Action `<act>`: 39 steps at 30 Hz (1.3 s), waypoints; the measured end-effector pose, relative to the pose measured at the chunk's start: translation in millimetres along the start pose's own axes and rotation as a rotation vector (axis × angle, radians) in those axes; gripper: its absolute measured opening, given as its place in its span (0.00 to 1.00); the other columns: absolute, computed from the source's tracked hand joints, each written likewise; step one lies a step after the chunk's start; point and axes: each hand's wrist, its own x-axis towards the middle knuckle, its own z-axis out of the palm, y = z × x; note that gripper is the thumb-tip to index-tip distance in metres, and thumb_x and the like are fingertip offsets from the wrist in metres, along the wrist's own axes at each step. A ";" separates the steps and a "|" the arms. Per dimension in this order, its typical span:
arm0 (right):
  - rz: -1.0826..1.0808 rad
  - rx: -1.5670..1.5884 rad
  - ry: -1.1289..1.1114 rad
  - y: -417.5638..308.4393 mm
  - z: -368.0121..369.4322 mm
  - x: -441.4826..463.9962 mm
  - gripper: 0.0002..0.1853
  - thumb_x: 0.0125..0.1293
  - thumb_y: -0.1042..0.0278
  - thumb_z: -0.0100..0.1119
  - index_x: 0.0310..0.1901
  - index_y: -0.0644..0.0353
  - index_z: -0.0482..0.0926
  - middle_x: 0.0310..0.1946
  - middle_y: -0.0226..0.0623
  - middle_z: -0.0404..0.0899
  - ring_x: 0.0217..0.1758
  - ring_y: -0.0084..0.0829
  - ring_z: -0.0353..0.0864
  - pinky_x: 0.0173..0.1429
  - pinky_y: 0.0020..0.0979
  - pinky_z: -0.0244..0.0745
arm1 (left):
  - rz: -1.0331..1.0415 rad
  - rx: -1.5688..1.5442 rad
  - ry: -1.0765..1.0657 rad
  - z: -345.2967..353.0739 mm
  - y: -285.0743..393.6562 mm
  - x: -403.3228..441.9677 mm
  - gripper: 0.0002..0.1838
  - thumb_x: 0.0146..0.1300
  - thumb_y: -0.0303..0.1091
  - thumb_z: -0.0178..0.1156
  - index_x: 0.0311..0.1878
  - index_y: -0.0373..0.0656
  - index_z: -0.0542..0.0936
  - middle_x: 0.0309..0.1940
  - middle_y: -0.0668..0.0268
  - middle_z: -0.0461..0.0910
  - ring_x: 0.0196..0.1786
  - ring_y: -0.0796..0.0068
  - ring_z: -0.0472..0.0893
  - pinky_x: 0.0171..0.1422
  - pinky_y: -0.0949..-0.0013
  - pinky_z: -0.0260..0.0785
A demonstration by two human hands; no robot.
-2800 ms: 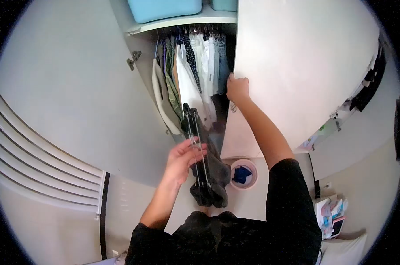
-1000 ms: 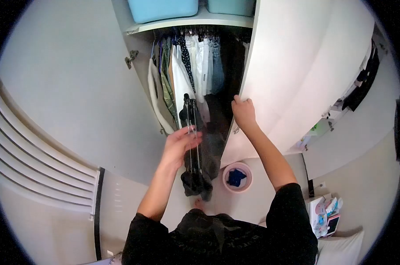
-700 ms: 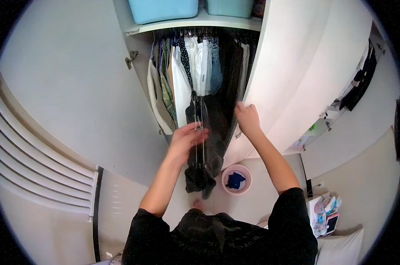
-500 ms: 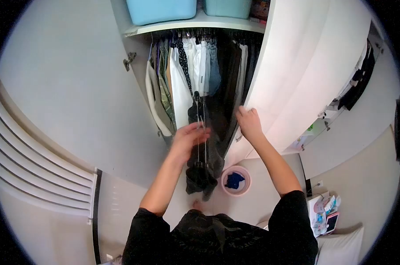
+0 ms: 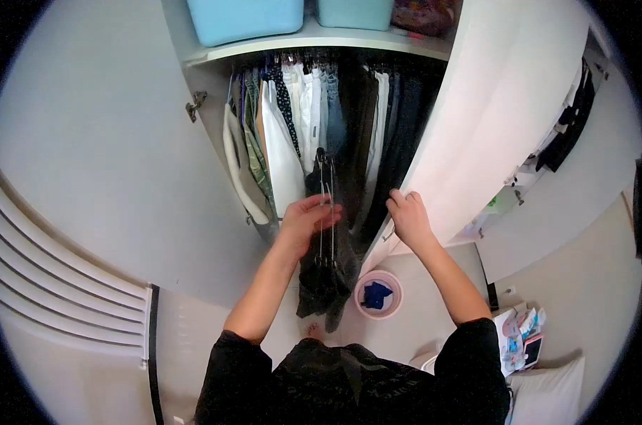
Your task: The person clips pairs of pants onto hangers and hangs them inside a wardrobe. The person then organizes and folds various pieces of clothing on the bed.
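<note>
My left hand (image 5: 309,221) is closed around a metal clip hanger (image 5: 322,244). Dark grey clothing (image 5: 328,290) hangs from its clips, low in front of the wardrobe; I cannot tell what kind of garment it is. My right hand (image 5: 410,212) has its fingers curled over the edge of the white wardrobe door (image 5: 470,142), just above the handle. Behind my left hand, white trousers (image 5: 310,113), a white garment (image 5: 282,156) and dark clothes (image 5: 395,134) hang in a row on the rail.
Blue storage bins (image 5: 246,21) sit on the shelf (image 5: 314,41) above the rail. Another door (image 5: 101,156) stands open at the left, near a white radiator (image 5: 66,297). On the floor, a pink bucket (image 5: 400,297) holds dark blue cloth. Small items lie at the lower right.
The door under my right hand has swung outward to the right, showing more dark clothes. My left hand still holds the hanger, in nearly the same place. The view has shifted slightly.
</note>
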 end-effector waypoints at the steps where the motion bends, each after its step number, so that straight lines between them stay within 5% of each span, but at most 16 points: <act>1: 0.007 0.004 -0.040 -0.2 -3.8 -2.9 0.09 0.56 0.75 0.59 0.40 0.60 0.81 0.50 0.41 0.77 0.40 0.39 0.80 0.55 0.38 0.70 | -0.001 0.000 -0.006 1.2 0.2 1.8 0.20 0.70 0.26 0.59 0.64 0.32 0.75 0.47 0.54 0.86 0.44 0.68 0.87 0.50 0.70 0.79; 22: 0.042 0.090 -0.025 9.8 -32.1 -65.7 0.18 0.46 0.73 0.68 0.43 0.59 0.81 0.53 0.39 0.76 0.49 0.40 0.76 0.62 0.39 0.67 | -0.025 0.021 -0.124 11.0 14.0 47.8 0.25 0.69 0.26 0.60 0.68 0.30 0.70 0.51 0.53 0.85 0.48 0.67 0.85 0.56 0.69 0.79; 39: 0.127 0.035 0.180 12.4 -13.5 -95.0 0.12 0.53 0.67 0.67 0.40 0.57 0.82 0.47 0.38 0.78 0.51 0.43 0.76 0.61 0.46 0.70 | -0.034 -0.031 -0.217 30.6 51.2 140.2 0.27 0.66 0.23 0.61 0.67 0.25 0.68 0.53 0.51 0.83 0.53 0.64 0.84 0.63 0.66 0.77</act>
